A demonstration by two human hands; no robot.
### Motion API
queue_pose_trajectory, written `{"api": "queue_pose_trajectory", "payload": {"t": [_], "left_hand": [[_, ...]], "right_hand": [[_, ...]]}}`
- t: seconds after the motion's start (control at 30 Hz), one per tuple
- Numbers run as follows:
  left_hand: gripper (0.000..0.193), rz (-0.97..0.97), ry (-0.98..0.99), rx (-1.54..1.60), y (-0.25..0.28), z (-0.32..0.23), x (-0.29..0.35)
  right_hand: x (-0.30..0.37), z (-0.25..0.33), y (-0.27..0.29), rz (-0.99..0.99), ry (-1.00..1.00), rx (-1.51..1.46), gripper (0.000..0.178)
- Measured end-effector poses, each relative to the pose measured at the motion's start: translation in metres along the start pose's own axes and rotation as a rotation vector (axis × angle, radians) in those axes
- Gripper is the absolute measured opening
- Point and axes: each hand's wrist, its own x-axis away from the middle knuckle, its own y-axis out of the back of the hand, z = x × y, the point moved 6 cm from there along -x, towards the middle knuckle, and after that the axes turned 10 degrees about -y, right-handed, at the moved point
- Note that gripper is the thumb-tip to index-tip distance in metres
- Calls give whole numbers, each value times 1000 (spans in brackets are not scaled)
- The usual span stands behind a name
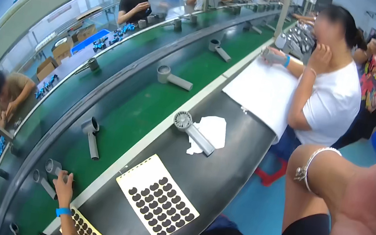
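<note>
My left hand [64, 185], with a blue wristband, reaches over the green conveyor belt at the lower left. Its fingers close round the handle of a grey handheld fan housing [53, 166]. A second grey housing [44, 184] lies just beside it. My right hand [362, 229], with a silver bracelet at the wrist, is raised very close at the right; its fingers are out of sight. On the dark worktop, a grey handheld fan [197, 135] with a ribbed round head rests on crumpled white paper [213, 130]. Nearer lies a sheet of black stickers [164, 207].
Another sticker sheet [91, 232] lies beside my left forearm. More grey housings [174, 78] are spread along the conveyor belt [135, 109]. A metal rail [149, 143] edges the worktop. To the right a co-worker [333, 86] sits at a white mat [265, 93].
</note>
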Motion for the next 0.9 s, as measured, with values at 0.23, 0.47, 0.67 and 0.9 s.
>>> {"api": "queue_pose_trajectory", "payload": {"t": [0.23,0.47,0.67,0.9], "left_hand": [[23,-133,-7,149,27,-35,-5],[33,-163,-356,234,45,-213,-33],[35,-19,-412,461,-52,-279,-77],[33,8,-375,410,-122,-320,-136]], "right_hand": [[27,-39,72,6,-186,-44,49],[47,-91,41,19,-261,-181,47],[108,-186,118,28,-456,-203,46],[72,-98,-47,38,-513,-167,45]]}}
